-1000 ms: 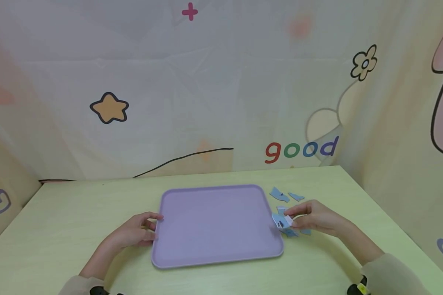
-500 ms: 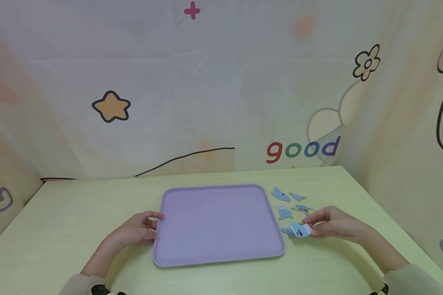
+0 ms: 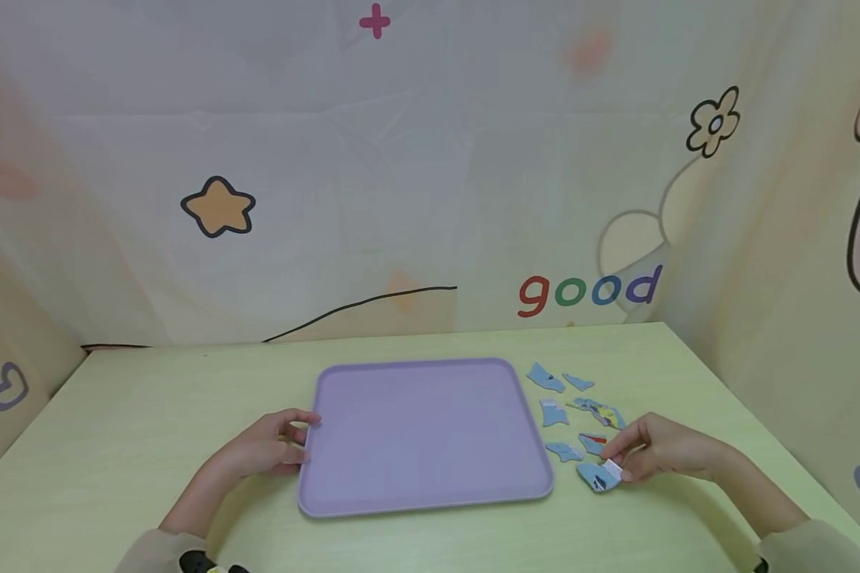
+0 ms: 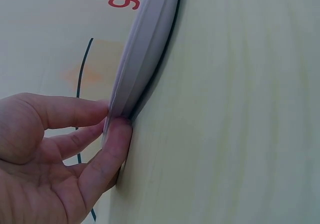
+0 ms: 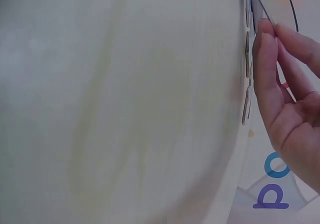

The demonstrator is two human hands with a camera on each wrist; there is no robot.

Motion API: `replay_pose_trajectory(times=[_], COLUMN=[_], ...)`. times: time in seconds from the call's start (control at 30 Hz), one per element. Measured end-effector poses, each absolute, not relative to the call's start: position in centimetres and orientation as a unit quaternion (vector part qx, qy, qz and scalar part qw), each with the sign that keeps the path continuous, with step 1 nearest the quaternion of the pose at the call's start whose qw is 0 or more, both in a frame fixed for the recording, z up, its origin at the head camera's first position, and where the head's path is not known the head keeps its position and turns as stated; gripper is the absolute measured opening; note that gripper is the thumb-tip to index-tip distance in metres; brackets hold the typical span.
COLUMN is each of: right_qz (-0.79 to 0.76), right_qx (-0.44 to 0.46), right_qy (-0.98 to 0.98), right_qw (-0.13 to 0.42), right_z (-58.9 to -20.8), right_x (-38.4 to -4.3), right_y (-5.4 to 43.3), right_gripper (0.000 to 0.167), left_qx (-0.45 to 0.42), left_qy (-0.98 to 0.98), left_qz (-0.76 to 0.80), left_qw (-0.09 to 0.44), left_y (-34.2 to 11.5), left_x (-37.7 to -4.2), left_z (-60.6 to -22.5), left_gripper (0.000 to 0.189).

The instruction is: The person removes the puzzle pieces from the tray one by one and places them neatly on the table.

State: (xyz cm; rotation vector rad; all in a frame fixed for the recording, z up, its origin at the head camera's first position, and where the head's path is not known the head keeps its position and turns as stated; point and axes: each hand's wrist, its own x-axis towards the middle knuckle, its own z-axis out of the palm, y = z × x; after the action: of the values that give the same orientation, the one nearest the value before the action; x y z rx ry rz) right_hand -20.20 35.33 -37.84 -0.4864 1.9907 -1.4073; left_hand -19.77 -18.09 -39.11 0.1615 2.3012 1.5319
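Note:
A light purple tray [image 3: 430, 438] lies on the table in the head view. My left hand [image 3: 268, 446] is at its left edge. In the left wrist view, the fingers and thumb of that left hand [image 4: 65, 154] pinch the tray's rim [image 4: 142, 49]. To the right of the tray, my right hand [image 3: 666, 450] pinches a blue puzzle piece [image 3: 596, 476] by its right end, thumb and fingertips at its white part. The right wrist view shows the piece edge-on and thin between the fingertips of the right hand [image 5: 287, 79].
Several other blue puzzle pieces lie right of the tray: one with yellow [image 3: 605, 414], one with a red stripe [image 3: 592, 442], a pale blue one [image 3: 553, 412] and others behind. The light green table [image 3: 150, 430] ends at a printed cloth backdrop [image 3: 401, 199].
My right hand has moved right and towards me with the puzzle piece, from over the tray's right edge down to the near end of the other pieces. The left hand stays at the tray.

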Motion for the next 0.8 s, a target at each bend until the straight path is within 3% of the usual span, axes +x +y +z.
replay_pose_trajectory(times=[0.53,0.8], right_qz=[-0.459,-0.451], right_qx=[-0.171,-0.212], right_qy=[0.826,0.828], right_qw=[0.280,0.257], right_z=[-37.7,-37.0], right_x=[-19.8,-19.6], right_y=[35.3,36.0], right_gripper=[0.038,0.037], left_qx=[0.086,0.083], left_qy=[0.838,0.829], left_qz=[0.511,0.524], left_qw=[0.173,0.176], left_y=[-18.6,-19.8], left_x=[-19.1,-18.2], left_z=[-38.8,-38.6], left_gripper=[0.051,0.051])
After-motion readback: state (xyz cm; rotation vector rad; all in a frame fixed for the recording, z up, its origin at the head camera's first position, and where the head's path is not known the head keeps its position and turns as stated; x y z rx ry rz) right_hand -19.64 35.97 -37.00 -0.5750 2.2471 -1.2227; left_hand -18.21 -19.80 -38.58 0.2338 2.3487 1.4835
